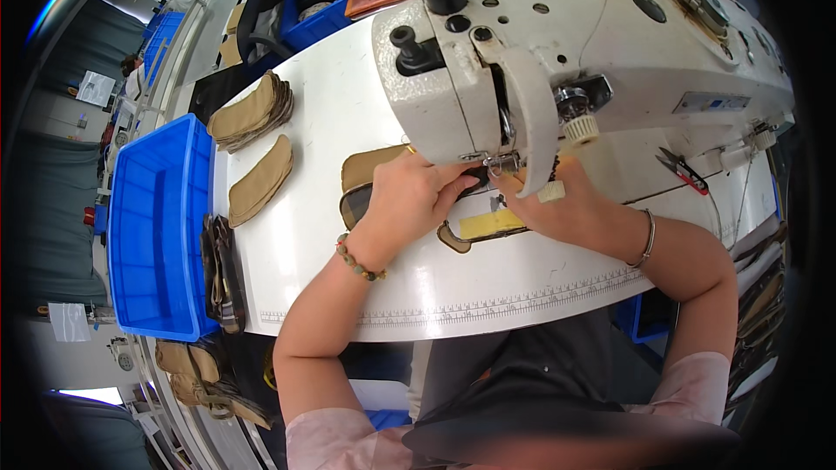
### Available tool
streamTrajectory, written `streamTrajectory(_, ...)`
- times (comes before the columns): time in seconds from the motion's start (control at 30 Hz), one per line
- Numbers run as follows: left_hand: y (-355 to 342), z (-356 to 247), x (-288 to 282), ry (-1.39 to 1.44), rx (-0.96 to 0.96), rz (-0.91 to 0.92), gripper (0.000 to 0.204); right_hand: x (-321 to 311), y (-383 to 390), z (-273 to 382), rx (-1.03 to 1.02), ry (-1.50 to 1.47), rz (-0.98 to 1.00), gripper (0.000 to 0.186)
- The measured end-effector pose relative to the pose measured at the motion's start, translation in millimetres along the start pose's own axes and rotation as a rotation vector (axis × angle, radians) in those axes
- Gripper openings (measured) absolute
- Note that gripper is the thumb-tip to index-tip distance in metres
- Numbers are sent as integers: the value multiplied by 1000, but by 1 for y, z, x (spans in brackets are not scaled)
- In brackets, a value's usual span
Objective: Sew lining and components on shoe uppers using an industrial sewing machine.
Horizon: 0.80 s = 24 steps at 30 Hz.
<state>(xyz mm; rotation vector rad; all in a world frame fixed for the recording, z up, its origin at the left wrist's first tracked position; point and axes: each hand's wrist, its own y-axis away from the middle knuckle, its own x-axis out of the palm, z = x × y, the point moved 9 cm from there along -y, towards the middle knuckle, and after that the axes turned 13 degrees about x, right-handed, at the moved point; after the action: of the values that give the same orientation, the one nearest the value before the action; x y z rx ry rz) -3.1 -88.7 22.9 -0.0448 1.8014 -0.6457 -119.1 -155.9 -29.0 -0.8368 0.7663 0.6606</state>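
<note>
A white sewing machine [444, 78] stands over the white table, its presser foot [498, 163] down between my hands. My left hand [405, 200], with a beaded bracelet, is closed, thumb and forefinger pinching a dark-and-tan fabric piece [355, 207] left of the foot. Another tan part [370, 167] shows behind that hand. Just right of the foot is my right hand [562, 204], wearing a metal bangle. Its fingers are curled in close to the foot, partly covered by the machine's lever; what they hold is hidden. A yellow strip [492, 224] and a tan-edged piece [455, 239] lie below the hands.
A stack of tan fabric pieces [252, 113] and a loose tan pile [261, 178] lie on the left. Beyond the left edge stands a blue bin [157, 226] beside folded dark fabric [224, 270]. Thread snips [684, 171] rest at the right; a printed ruler [453, 312] follows the front edge.
</note>
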Motion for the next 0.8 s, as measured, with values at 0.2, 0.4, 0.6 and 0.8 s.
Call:
streamTrajectory(0.2,0,-1,-3,-3,-53,20,22,4,1,-9,135,-212,89,15)
streamTrajectory(0.4,-6,-20,3,-154,-88,97,20,-15,-1,-4,56,-215,25,21)
streamTrajectory(0.6,-5,-11,2,-178,-99,136,18,-15,7,12,-41,-66,65,29)
streamTrajectory(0.8,-6,-5,0,-129,-104,125,18,-11,18,35,-257,223,96,41)
